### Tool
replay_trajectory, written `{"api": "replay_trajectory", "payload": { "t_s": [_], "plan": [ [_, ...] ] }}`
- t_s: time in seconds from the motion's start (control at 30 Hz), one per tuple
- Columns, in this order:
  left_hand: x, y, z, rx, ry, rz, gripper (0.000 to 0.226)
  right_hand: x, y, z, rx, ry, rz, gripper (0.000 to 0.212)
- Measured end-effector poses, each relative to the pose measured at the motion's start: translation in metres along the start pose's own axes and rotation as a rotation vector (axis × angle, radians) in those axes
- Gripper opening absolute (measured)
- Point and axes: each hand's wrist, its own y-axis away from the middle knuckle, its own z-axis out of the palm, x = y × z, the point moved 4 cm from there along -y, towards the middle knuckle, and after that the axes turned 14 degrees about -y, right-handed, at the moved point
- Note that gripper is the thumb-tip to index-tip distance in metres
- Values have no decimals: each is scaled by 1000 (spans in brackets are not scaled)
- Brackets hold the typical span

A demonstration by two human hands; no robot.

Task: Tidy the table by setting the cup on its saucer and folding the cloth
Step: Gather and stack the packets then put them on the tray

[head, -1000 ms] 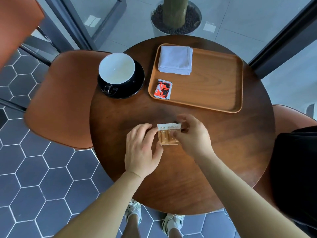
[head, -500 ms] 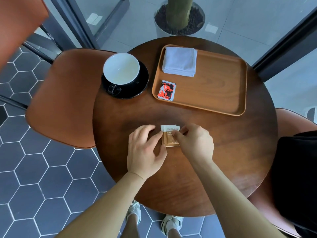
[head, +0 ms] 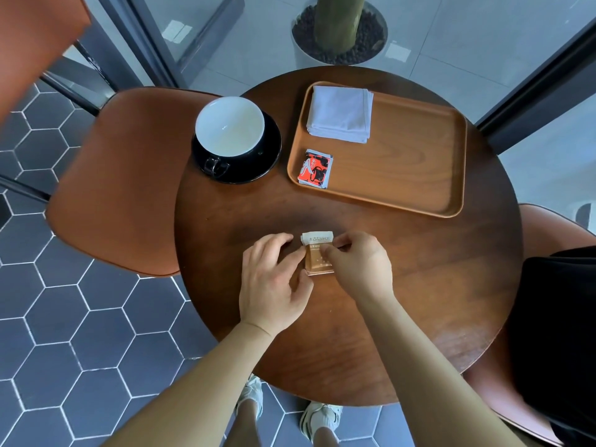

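A black cup with a white inside (head: 229, 125) stands on its black saucer (head: 268, 156) at the table's far left. A folded white cloth (head: 339, 113) lies in the far left corner of the wooden tray (head: 419, 162). Near the table's middle, a small stack of brown sugar packets (head: 317, 253) rests on the wood. My left hand (head: 272, 282) touches the stack's left edge with its fingertips. My right hand (head: 358, 262) pinches the stack from the right, thumb and forefinger on it.
A red, black and white packet (head: 315, 169) lies in the tray's near left corner. Orange chairs stand at the left (head: 119, 179) and right (head: 548, 227) of the round table (head: 419, 285). A planter (head: 338, 30) sits beyond the far edge.
Both hands have squared the sugar packets into a tighter stack. The hands sit closer together on it. Cup, saucer, cloth and tray are as they were.
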Motion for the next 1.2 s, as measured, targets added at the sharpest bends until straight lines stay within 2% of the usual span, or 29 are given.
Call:
{"api": "replay_trajectory", "payload": {
  "t_s": [0.37,0.5,0.63,0.73,0.87,1.03,1.2],
  "plan": [
    [1,-1,0,6,-23,-7,31,5,1,-19,85,-199,-96,15],
    [4,-4,-1,13,-71,-12,30,15,-4,-35,80,-305,-66,16],
    [-4,-22,-3,11,-224,-22,34,20,-11,-44,92,-382,-52,16],
    [-9,-42,2,-70,-345,-49,45,18,-16,-49,95,-422,-43,16],
    [-7,-44,13,-115,-432,-44,53,8,-22,-52,98,-441,-76,15],
    [-8,-47,14,-114,-430,-59,57,-15,-46,-59,100,-461,-101,15],
    [-8,-47,15,-115,-423,-67,58,-48,-85,-63,123,-382,-141,15]
  ]
}}
